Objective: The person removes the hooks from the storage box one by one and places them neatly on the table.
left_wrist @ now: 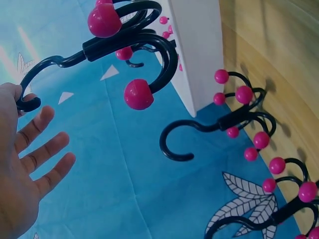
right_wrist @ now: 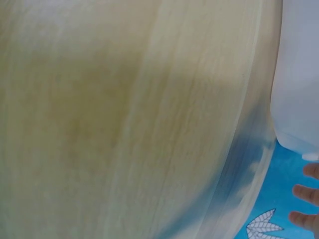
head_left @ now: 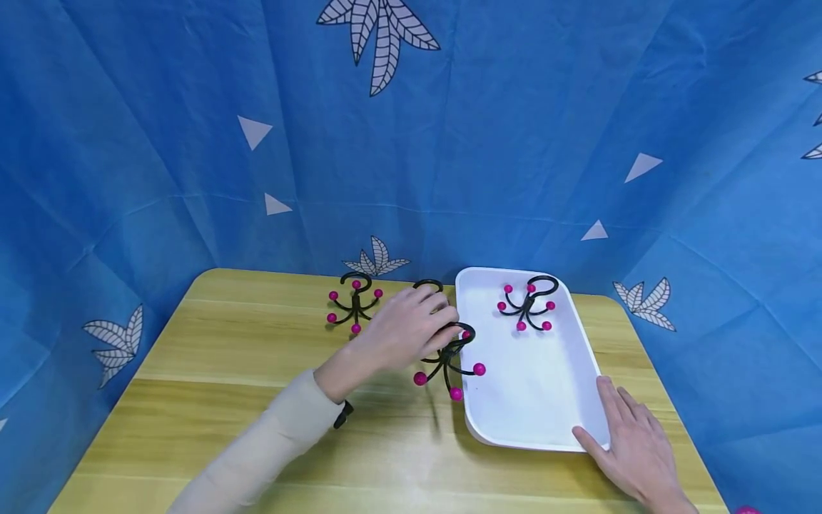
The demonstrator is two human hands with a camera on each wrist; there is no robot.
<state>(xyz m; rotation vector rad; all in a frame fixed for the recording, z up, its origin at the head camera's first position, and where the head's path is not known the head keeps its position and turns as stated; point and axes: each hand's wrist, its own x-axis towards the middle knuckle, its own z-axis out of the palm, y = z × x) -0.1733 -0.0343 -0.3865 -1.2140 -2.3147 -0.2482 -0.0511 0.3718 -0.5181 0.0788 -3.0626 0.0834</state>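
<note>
My left hand (head_left: 407,325) is above the table, just left of the tray. Between thumb and forefinger it pinches the curved end of a black hanging hook with pink ball tips (left_wrist: 92,49); the other fingers are spread. My right hand (head_left: 638,446) rests, fingers straight, at the near right corner of the white tray (head_left: 514,400). Inside the tray, toward its far end, lies a similar hook (head_left: 528,303). Left of the tray stands another hook (head_left: 356,308). A further hook (head_left: 429,283) is mostly hidden behind my left hand in the head view.
The wooden table (head_left: 237,350) ends at a blue curtain (head_left: 514,143) printed with leaves and triangles. It hangs behind and along both sides. A bit of something pink (head_left: 747,510) shows at the bottom right edge of the head view.
</note>
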